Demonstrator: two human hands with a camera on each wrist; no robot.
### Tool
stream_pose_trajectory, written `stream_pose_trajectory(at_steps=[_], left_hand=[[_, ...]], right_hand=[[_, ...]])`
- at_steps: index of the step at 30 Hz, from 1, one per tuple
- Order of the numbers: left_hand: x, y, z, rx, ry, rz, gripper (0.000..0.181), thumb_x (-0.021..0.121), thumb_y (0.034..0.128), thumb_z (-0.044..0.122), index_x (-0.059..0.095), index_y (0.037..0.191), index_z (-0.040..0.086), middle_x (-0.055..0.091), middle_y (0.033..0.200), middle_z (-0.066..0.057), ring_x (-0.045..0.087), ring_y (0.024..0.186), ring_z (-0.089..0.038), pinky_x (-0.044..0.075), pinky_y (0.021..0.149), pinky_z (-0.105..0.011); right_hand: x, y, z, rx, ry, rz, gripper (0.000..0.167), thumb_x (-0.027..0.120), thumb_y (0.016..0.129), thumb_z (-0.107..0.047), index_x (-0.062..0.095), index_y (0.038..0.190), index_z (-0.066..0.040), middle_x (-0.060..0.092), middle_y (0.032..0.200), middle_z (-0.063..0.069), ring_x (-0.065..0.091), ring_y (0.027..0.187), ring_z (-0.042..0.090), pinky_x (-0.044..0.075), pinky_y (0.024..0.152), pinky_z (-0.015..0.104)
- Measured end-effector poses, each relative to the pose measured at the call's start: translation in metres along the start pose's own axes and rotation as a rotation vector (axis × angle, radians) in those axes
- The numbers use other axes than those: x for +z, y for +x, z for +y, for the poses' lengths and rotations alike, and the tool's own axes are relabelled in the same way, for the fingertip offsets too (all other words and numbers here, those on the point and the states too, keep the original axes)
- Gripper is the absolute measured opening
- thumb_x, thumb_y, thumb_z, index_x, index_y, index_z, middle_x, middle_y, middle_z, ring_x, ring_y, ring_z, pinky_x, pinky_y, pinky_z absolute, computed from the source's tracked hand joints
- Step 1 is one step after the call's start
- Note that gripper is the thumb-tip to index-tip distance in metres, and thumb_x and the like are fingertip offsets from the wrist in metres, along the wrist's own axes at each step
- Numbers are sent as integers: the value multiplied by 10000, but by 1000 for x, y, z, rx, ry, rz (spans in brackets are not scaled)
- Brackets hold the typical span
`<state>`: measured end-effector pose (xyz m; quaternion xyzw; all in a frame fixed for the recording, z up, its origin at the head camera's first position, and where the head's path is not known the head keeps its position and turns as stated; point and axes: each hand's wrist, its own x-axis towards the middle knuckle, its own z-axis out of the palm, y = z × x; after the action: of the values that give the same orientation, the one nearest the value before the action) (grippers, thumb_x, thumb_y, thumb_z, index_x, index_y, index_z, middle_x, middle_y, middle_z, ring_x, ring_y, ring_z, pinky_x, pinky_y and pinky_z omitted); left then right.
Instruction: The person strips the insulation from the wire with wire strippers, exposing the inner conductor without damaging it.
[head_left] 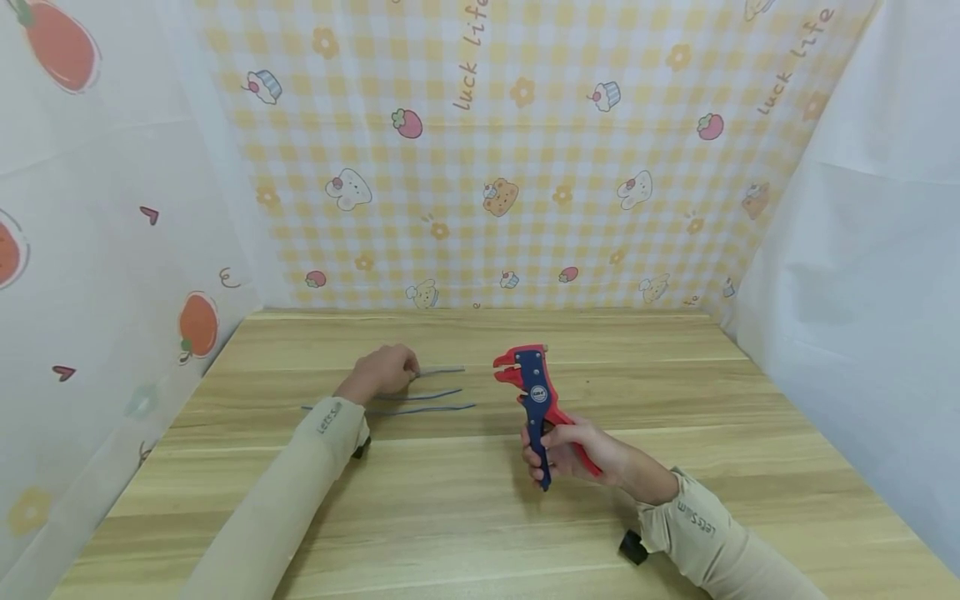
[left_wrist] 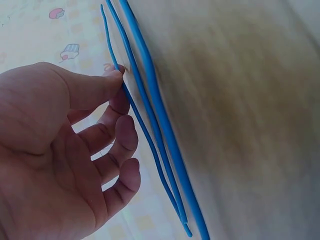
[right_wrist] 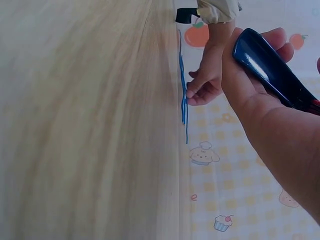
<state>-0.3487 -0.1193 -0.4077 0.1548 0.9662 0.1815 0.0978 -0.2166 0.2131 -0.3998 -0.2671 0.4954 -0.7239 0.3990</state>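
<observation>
Three blue wires lie roughly side by side at the left of the wooden table. My left hand (head_left: pixel 386 369) pinches the farthest blue wire (head_left: pixel 442 369) between thumb and forefinger; in the left wrist view this wire (left_wrist: pixel 145 125) runs past the fingertips, the other fingers loosely bent. Nearer to me are a middle wire (head_left: pixel 427 396) and a front wire (head_left: pixel 431 409), both partly hidden by the left arm. My right hand (head_left: pixel 581 452) grips the handles of a red and blue wire stripper (head_left: pixel 534 383), held above the table with its jaws pointing left.
The wooden table (head_left: pixel 420 517) reaches back to a yellow checked cloth (head_left: pixel 450 233). White cloths hang at the left (head_left: pixel 135 250) and right (head_left: pixel 862 275) sides. A black wrist piece (head_left: pixel 633 547) sits under the right cuff.
</observation>
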Motion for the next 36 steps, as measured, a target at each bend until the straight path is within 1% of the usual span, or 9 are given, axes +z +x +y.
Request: stream_pose_trajectory(at_steps=[2,6,10,16,20,23,27,31,36], left_hand=[[0,0,0,1,1,-4,142,589,967,154,715,1019,114,676,938,-31,591,809,-202,496,796,-469],[0,0,-1,-10,6,3,158,582,968,151,710,1045,97,677,961,-44,593,824,-210,500,806,-463],[1,-1,-2,-17,-9,11,162,576,968,148,704,1052,94,671,958,-46,592,828,-213,501,803,-452],[1,-2,-1,11,-44,18,141,562,963,121,685,1029,100,655,951,-41,587,835,-212,494,795,-441],[2,-3,-1,16,-52,29,120,562,966,129,672,1015,118,654,997,-47,586,880,-220,487,838,-468],[2,-5,-1,36,-46,41,114,568,966,133,666,1022,115,661,1023,-64,597,901,-232,490,852,-499],[1,-7,0,62,-49,64,111,566,975,138,656,1035,113,670,1062,-79,607,924,-238,492,864,-511],[1,-9,1,73,-62,80,109,564,983,146,656,1036,126,671,1134,-91,611,956,-241,485,890,-515],[-1,-11,4,98,-70,91,117,558,981,138,655,1045,124,664,1177,-105,616,1001,-257,486,897,-519]], right_hand=[[0,0,0,-2,-1,-2,232,384,930,-69,492,1136,-67,611,935,24,597,839,172,516,841,358],[-1,0,1,1,-8,-3,232,382,932,-74,494,1135,-71,607,935,20,592,840,171,511,841,355],[-1,0,1,13,-5,11,220,394,931,-78,489,1129,-71,598,934,22,586,839,172,503,837,346],[-1,1,0,1,0,-5,220,387,936,-67,482,1134,-59,595,929,25,593,839,176,510,833,343],[-1,0,0,0,2,-9,224,380,936,-62,482,1135,-60,596,934,25,593,841,173,512,833,340],[0,0,0,-1,4,-9,226,376,936,-61,482,1136,-60,599,935,24,594,843,172,512,834,340],[-1,0,0,-1,8,-7,237,356,936,-49,483,1136,-61,600,927,21,598,840,169,514,828,337],[-1,0,0,-3,14,-8,257,331,934,-32,487,1136,-62,602,926,24,605,843,167,516,829,335],[-2,0,0,-1,14,-7,248,347,934,-39,486,1138,-62,602,926,23,605,845,168,514,832,336]])
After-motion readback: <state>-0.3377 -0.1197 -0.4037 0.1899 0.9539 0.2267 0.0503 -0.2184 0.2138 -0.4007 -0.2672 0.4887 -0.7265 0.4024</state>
